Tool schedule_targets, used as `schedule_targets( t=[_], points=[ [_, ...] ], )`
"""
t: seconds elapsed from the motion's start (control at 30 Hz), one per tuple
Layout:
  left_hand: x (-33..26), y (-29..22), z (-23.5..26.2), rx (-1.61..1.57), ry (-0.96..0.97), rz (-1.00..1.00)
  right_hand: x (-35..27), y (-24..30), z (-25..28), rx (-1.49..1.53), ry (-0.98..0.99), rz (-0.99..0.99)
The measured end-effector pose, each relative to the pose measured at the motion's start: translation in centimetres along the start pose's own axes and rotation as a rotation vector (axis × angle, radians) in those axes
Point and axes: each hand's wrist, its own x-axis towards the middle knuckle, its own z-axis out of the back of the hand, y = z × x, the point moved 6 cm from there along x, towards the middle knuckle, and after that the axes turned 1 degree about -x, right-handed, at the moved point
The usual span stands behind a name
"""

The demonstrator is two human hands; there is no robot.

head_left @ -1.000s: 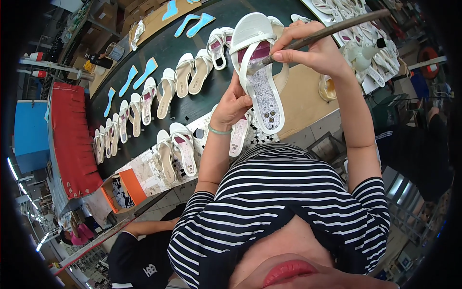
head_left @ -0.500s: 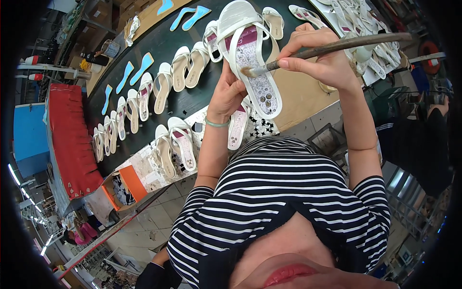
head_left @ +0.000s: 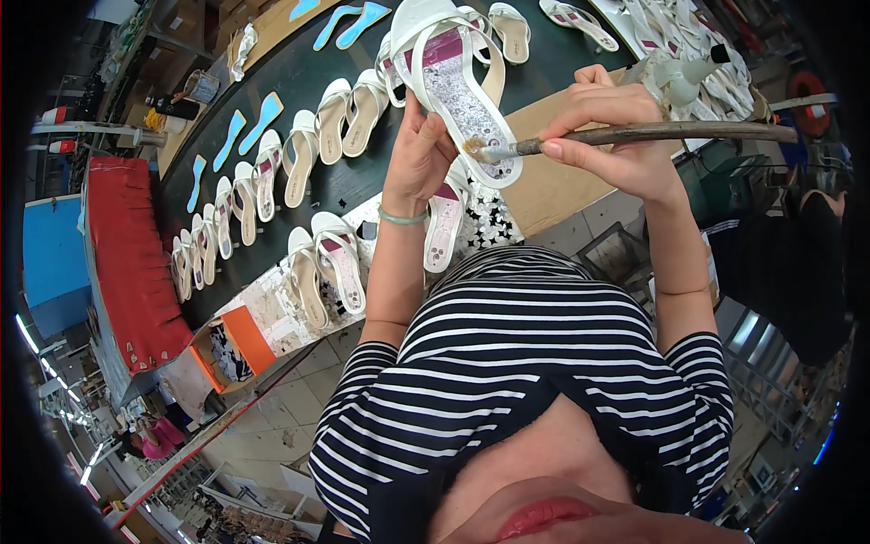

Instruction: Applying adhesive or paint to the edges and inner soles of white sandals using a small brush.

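A white strappy sandal (head_left: 459, 95) with a bare, speckled footbed and a purple patch under its straps is held up by my left hand (head_left: 419, 154), whose fingers close around its side. My right hand (head_left: 616, 136) grips a long wooden-handled brush (head_left: 671, 133) between thumb and fingers. The brush's bristles touch the sandal's footbed near the heel, partly over the round marks there. Below the held sandal, another white sandal (head_left: 444, 227) with a bare sole rests on the table's near edge.
Rows of white sandals (head_left: 304, 154) stand on the dark green table (head_left: 362, 186). Pale blue insoles (head_left: 263, 122) lie behind them. At the right are brown cardboard (head_left: 553, 181), a squeeze bottle (head_left: 684, 82) and a sandal pile (head_left: 648, 23). An orange box (head_left: 249, 340) sits at the near left.
The brush tip has moved down the footbed from its middle toward the heel. The sandal has shifted slightly up and left; my right hand has moved lower and a little right.
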Motion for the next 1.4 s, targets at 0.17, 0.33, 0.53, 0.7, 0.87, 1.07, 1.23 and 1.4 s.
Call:
schedule_targets(
  t=[0.17,0.33,0.53,0.7,0.87,1.07,1.23,1.4],
  points=[
    [0.7,0.8,1.0,0.024,-0.028,-0.028,0.0,-0.5,1.1,0.052,0.119,-0.006],
    [0.2,1.6,3.2,-0.048,-0.11,0.062,-3.4,-6.1,9.6,0.346,-0.276,-0.244],
    [-1.0,1.4,5.9,-0.227,-0.142,0.13,-18.2,-19.6,11.9,-0.202,-0.301,-0.982],
    [-1.1,2.0,6.8,-0.184,-0.14,0.163,-25.6,-26.1,9.3,-0.278,-0.401,-1.057],
    [-0.4,3.4,6.1,-0.113,-0.148,0.194,-28.1,-28.6,8.1,-0.283,-0.468,-1.076],
    [-1.1,3.4,8.6,0.005,-0.252,0.142,-27.1,-25.2,11.4,0.016,-0.709,-0.945],
    [0.0,3.7,8.1,0.072,-0.467,0.014,-29.3,-25.9,8.2,0.162,-0.649,-1.104],
    [0.1,2.9,7.2,0.033,-0.473,-0.062,-30.2,-23.6,8.7,0.676,-0.93,-0.944]
  ],
)
